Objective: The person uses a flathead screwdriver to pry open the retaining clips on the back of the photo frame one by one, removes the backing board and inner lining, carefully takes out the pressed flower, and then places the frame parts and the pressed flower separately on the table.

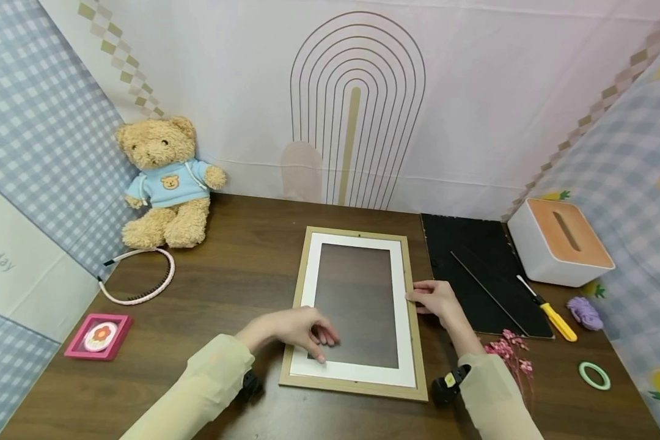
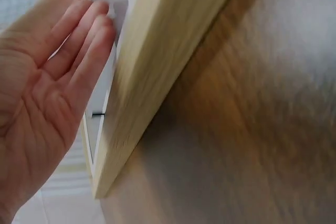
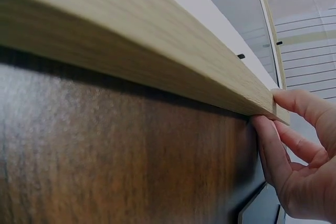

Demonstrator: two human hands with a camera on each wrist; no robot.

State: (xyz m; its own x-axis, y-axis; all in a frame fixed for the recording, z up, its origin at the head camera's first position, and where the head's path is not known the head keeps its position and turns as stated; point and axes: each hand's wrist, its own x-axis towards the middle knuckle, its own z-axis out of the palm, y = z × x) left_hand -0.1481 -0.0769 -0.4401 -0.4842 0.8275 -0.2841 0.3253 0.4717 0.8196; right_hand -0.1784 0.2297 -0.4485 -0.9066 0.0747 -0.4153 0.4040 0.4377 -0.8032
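Observation:
A light wooden picture frame (image 1: 357, 390) with a white mat (image 1: 407, 318) lies face or back up on the brown table; which side cannot be told. Within the mat is a clear pane (image 1: 357, 293). My right hand (image 1: 434, 299) pinches the frame's right side, thumb on top and fingers against its outer edge, as the right wrist view shows on the wooden side (image 3: 210, 72). Over the lower left of the frame hovers my left hand (image 1: 297, 330), its fingers loosely bent and holding nothing; they look close to the pane in the left wrist view.
Right of the frame lies a black board (image 1: 473, 244) with a thin dark strip, near a yellow screwdriver (image 1: 558, 321), tissue box (image 1: 561, 244), purple yarn (image 1: 585, 313), green ring (image 1: 594, 375) and pink flowers (image 1: 506, 348). Leftward are a teddy bear (image 1: 167, 183), headband (image 1: 170, 269) and pink box (image 1: 122, 336).

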